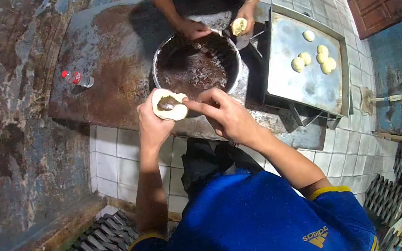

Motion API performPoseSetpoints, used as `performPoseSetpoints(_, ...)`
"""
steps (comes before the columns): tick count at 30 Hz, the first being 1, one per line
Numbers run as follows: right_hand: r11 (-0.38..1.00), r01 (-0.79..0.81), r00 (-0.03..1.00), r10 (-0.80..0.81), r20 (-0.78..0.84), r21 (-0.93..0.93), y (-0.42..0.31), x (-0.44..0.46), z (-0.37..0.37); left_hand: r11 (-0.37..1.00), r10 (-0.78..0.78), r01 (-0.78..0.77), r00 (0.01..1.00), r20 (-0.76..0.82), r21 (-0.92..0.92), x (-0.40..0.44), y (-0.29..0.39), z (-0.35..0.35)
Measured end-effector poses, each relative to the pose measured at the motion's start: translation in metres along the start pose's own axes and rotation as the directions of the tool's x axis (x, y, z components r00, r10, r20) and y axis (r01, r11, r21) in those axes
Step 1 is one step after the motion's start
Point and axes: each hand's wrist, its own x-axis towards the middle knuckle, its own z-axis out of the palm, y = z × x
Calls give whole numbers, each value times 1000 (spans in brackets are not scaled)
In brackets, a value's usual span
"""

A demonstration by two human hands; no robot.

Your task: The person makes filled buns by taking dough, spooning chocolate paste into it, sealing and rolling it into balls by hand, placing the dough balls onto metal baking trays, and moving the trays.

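My left hand [154, 122] is closed around a flattened round of pale dough [163, 117], held up in front of the near rim of a large round pan. A dark, shiny filling [168, 102] lies in the middle of the dough. My right hand [231, 117] comes in from the right with its index finger at the dough's edge. Its other fingers are curled, and whatever they may hold is hidden. The pan [156, 72] contains a dark brown mass [190, 74].
Across the worn table [114, 49], another person's hand [194, 28] reaches into the pan; their other hand [247, 13] holds a dough piece [239, 26]. A metal tray [287, 84] with several dough balls [326, 66] stands right. A bottle [79, 79] lies left.
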Motion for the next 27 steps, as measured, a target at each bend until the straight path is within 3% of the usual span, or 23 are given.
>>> performPoseSetpoints(2, 999, -34, 997, 32, -68, -28, -8, -20, -3, 998, 3, -5, 1000, 24, 62, -5, 4, 7)
performPoseSetpoints(4, 992, -117, 993, 117, -10, -42, -10, -46, -3, 999, -2, 0, 999, 38, 36, -12, 3, 22)
performPoseSetpoints(7, 985, -170, 964, 173, -204, 35, 3, -79, 16, 991, -41, 45, 999, 35, -124, -23, -30, 54)
performPoseSetpoints(9, 974, -213, 945, 224, -239, 74, 18, -103, 24, 965, -196, 189, 980, -21, -179, -28, -33, 71)
performPoseSetpoints(10, 961, -251, 925, 274, -265, 117, 21, -112, 25, 967, -193, 188, 981, -14, -172, -27, -31, 74)
performPoseSetpoints(12, 887, -394, 825, 457, -332, 242, 39, -138, 37, 851, -416, 442, 897, 148, -284, -23, -30, 75)
performPoseSetpoints(13, 857, -449, 771, 514, -375, 251, 63, -160, 52, 836, -376, 419, 908, 186, -354, -24, -29, 77)
performPoseSetpoints(14, 758, -535, 648, 652, -394, 374, 86, -182, 67, 842, -369, 412, 911, 186, -347, -24, -28, 77)
performPoseSetpoints(15, 767, -607, 632, 625, -459, 209, 123, -212, 84, 846, -346, 430, 892, 290, -313, -26, -28, 75)
performPoseSetpoints(17, 642, -767, 614, 740, -274, 15, 176, -257, 93, 873, -266, 405, 861, 433, -270, -28, -23, 71)
performPoseSetpoints(18, 636, -765, 643, 746, -176, -101, 184, -264, 87, 895, -195, 358, 851, 487, -267, -27, -35, 71)
performPoseSetpoints(20, 727, -670, 741, 641, -200, -151, 173, -239, 61, 929, -126, 290, 831, 542, -229, -24, -19, 68)
performPoseSetpoints(22, 827, -545, 815, 561, -143, 137, 108, -168, 6, 943, -75, 252, 801, 594, -220, -14, 12, 66)
performPoseSetpoints(23, 895, -406, 892, 432, -133, 186, 67, -135, -22, 951, -37, 223, 770, 637, -214, -9, 24, 66)
performPoseSetpoints(24, 939, -256, 948, 290, -131, 230, 33, -107, -44, 936, -108, 307, 721, 684, -175, -5, 29, 65)
performPoseSetpoints(26, 992, -77, 987, 89, -133, 96, -6, -75, -64, 944, -53, 265, 713, 699, -198, 1, 64, 64)
performPoseSetpoints(27, 996, -87, 987, 88, -135, 12, -19, -63, -71, 967, -34, 212, 659, 751, -141, 10, 59, 63)
